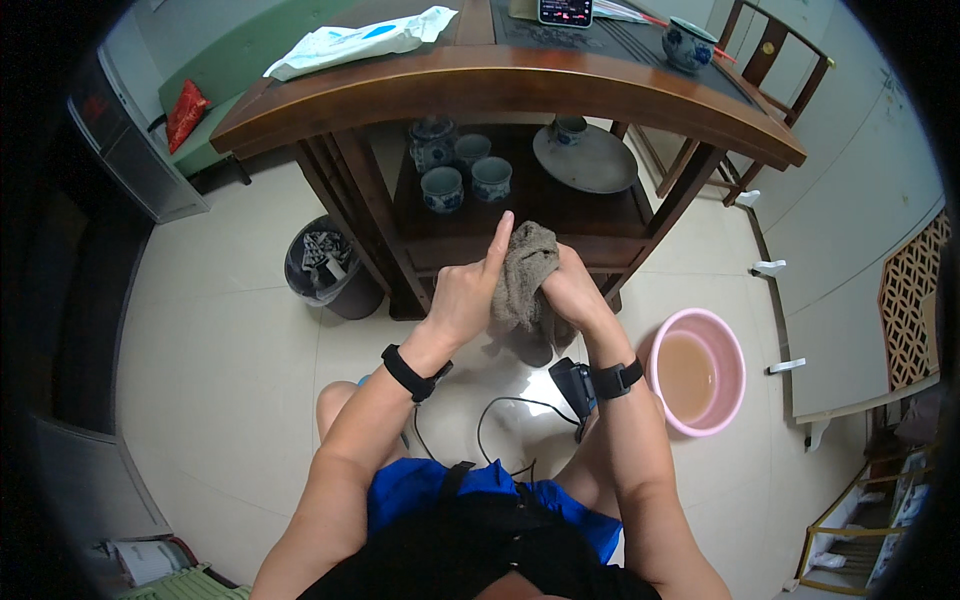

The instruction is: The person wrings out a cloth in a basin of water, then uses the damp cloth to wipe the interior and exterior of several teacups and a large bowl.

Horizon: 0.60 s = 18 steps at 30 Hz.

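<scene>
Finds grey-brown cloth [525, 275] at centre frame, held between left hand [464, 302] with extended forefinger and gripping right hand [577, 290]. Places pink basin [728, 375] of brownish liquid at right, bin [360, 298] at left. Beyond, records blue-patterned cups [442, 190] on lower shelf [555, 205], upper centre.

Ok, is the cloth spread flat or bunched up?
Bunched up: the grey-brown cloth is gathered in a crumpled bundle between the left hand and right hand.
</scene>
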Tool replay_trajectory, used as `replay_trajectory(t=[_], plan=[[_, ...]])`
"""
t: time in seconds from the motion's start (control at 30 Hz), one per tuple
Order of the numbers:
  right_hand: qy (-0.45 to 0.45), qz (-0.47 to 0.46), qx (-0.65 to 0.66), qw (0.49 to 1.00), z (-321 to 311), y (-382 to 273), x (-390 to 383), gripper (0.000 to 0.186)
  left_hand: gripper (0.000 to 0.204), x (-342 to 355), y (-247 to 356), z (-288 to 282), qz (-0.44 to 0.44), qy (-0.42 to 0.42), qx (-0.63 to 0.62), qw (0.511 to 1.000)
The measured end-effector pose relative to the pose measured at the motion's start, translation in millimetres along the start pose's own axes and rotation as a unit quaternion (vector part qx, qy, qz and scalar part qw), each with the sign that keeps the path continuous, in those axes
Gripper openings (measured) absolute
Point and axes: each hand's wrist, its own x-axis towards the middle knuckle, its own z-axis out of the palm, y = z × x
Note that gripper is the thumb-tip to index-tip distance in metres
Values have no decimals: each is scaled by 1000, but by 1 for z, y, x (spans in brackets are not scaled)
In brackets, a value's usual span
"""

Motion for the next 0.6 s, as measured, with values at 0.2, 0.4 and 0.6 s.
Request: replay_trajectory(t=[0.2, 0.4, 0.6], plan=[[-3, 88, 89, 992, -9, 22, 3, 32, 82, 0, 1, 3, 118, 73, -32, 990], [45, 155, 271, 949, -2, 16, -3, 35, 68, 1, 3, -5, 69, 105, -53, 991], [35, 152, 398, 904, 3, 9, -15, 36, 44, 11, 3, -3, 63, 148, -66, 985]])
